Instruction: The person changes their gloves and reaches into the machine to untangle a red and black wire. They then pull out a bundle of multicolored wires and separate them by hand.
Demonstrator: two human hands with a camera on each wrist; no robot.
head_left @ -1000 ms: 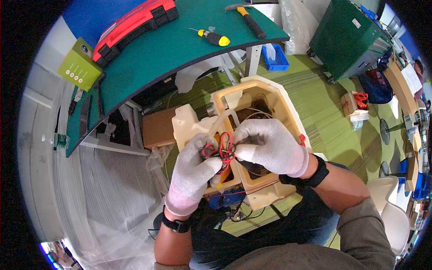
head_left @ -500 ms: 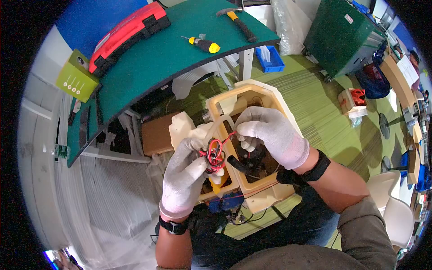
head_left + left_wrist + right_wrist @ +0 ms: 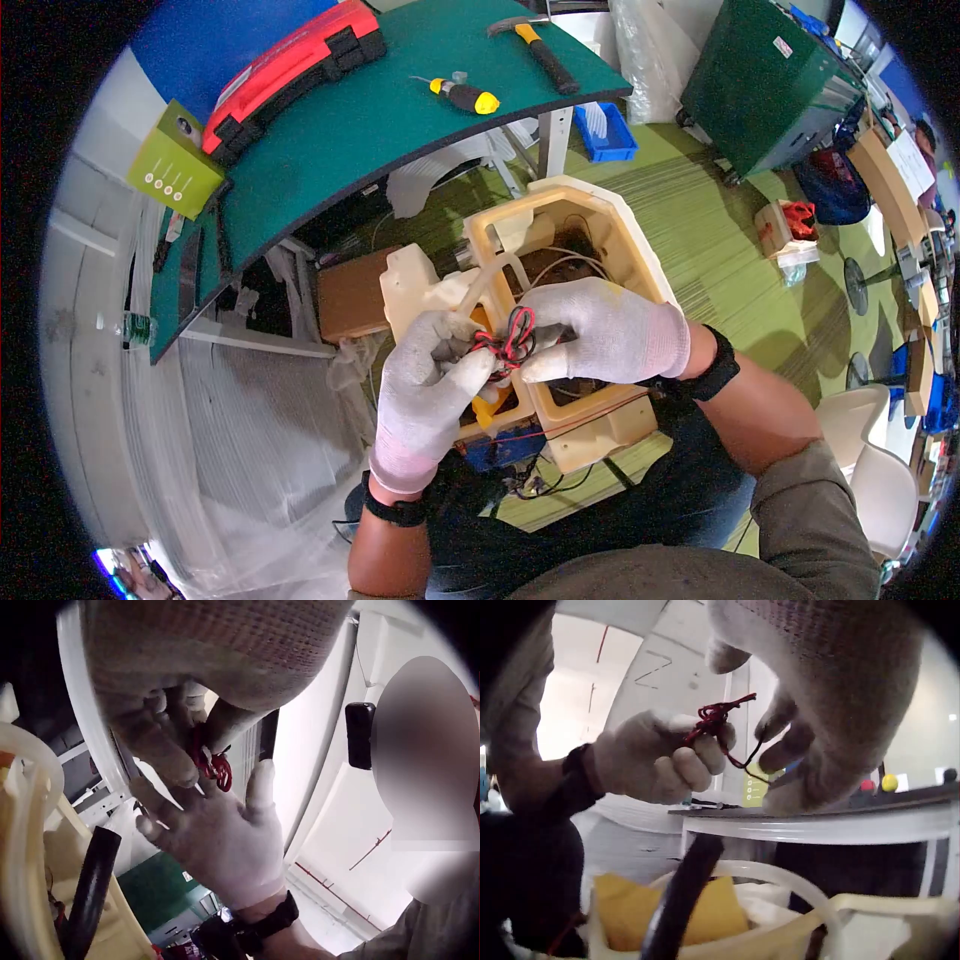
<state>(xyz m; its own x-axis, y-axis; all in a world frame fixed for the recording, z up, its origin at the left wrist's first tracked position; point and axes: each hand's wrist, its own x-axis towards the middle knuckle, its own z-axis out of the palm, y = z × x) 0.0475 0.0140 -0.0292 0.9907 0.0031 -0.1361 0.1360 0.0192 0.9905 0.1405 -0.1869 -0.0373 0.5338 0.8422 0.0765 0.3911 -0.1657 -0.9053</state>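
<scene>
A tangled bundle of red and black wires point(image 3: 518, 338) sits between both gloved hands, above a cream plastic housing point(image 3: 650, 255). My left hand point(image 3: 425, 390) pinches the bundle between thumb and fingers, as the right wrist view also shows with the red coils point(image 3: 714, 716) standing out above the fist. Close on the other side is my right hand point(image 3: 610, 330), its fingers bent at the loops. In the right wrist view a thin dark wire point(image 3: 742, 765) runs from the bundle in among the right fingers, while the thumb stands apart. A black hose point(image 3: 682, 892) rises below the hands.
On the green table point(image 3: 320, 130) lie a screwdriver point(image 3: 462, 96), a hammer point(image 3: 545, 60) and a red toolbox point(image 3: 295, 75). A brown box point(image 3: 352, 295) stands left of the housing. A blue bin point(image 3: 606, 135) and a green cabinet point(image 3: 765, 90) stand beyond.
Half a second ago the right hand had drawn a red wire end away from the bundle, up and right. Now it is back against the loops. The left hand keeps its hold.
</scene>
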